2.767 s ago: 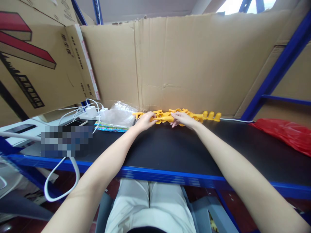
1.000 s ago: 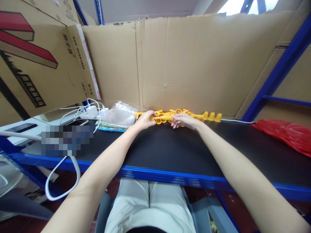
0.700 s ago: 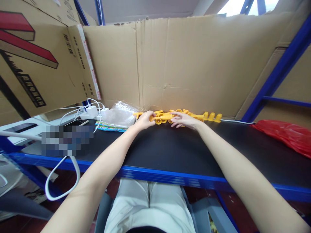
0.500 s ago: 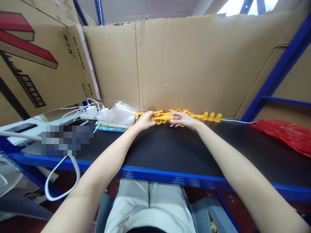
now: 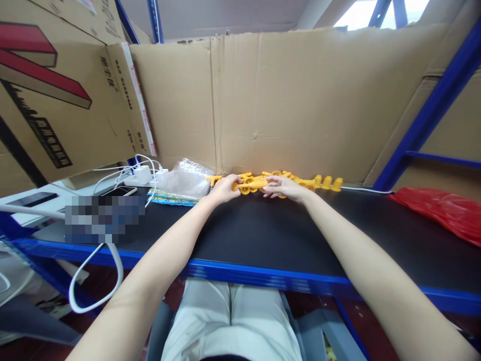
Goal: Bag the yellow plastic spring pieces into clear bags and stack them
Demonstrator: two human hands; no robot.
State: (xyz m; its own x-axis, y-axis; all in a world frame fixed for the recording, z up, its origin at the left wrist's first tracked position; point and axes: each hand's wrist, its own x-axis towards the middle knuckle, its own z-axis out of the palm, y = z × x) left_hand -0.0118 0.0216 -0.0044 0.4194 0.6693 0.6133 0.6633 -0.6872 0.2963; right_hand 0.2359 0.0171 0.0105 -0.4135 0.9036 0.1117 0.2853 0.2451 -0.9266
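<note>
Bright, even light across the scene, strongest from a blown-out white opening (image 5: 370, 12) high above and to the right of the hands. The black shelf top (image 5: 263, 235) shows a soft sheen, no hard shadows. Wide-angle bending at the edges: the blue upright (image 5: 432, 105) leans and the forearms balloon near the bottom (a pixelated patch (image 5: 105, 219) sits left of the hands). Distant small yellow parts (image 5: 323, 181) look soft.

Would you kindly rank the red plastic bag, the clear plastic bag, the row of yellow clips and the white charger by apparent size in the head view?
1. Red plastic bag, though cut off by the frame edge.
2. Row of yellow clips and clear plastic bag: too alike to rank; the clips are longer, the bag bulkier.
3. White charger, smallest.
</note>
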